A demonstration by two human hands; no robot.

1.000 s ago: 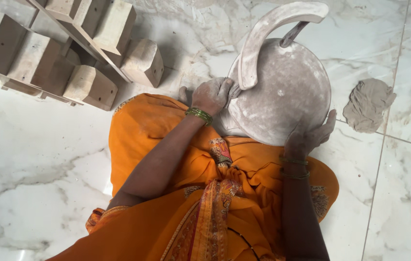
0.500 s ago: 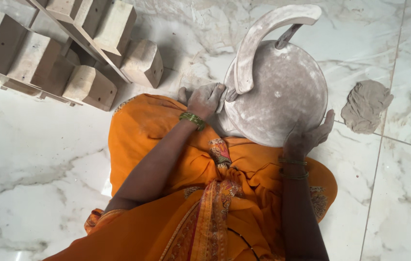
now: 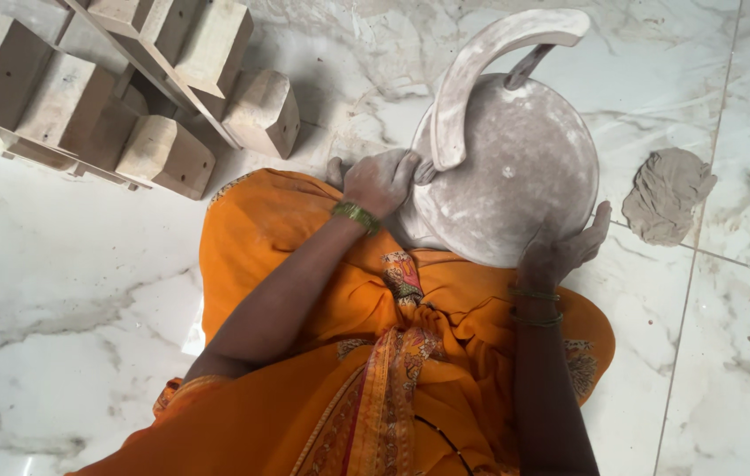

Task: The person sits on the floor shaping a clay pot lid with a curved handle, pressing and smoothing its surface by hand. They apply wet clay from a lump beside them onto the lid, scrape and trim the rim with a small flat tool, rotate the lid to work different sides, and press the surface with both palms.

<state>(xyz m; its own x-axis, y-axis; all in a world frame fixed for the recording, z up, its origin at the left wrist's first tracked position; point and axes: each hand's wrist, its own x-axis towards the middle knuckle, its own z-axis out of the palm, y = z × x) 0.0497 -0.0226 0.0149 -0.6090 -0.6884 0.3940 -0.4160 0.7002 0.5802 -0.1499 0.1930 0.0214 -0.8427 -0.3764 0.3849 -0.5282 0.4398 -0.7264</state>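
Note:
A round grey clay disc (image 3: pixel 516 167) rests on my lap, dusted with pale powder. A curved clay strip (image 3: pixel 490 66) arcs up from its left edge like a handle. My left hand (image 3: pixel 379 181), coated in clay, grips the disc's left rim where the strip's lower end meets it. My right hand (image 3: pixel 560 251) cups the disc's lower right rim from below, fingers spread along the edge. Both wrists wear bangles. I sit on the floor in orange cloth (image 3: pixel 393 353).
Several pale wooden blocks (image 3: pixel 163 154) and a slanted wooden frame (image 3: pixel 141 66) lie at the upper left on the white marble floor (image 3: pixel 66 308). A flat lump of grey clay (image 3: pixel 666 194) sits on the floor to the right of the disc.
My left hand has slid slightly down and left along the disc's rim. The disc and strip have shifted a little; my right hand keeps its place.

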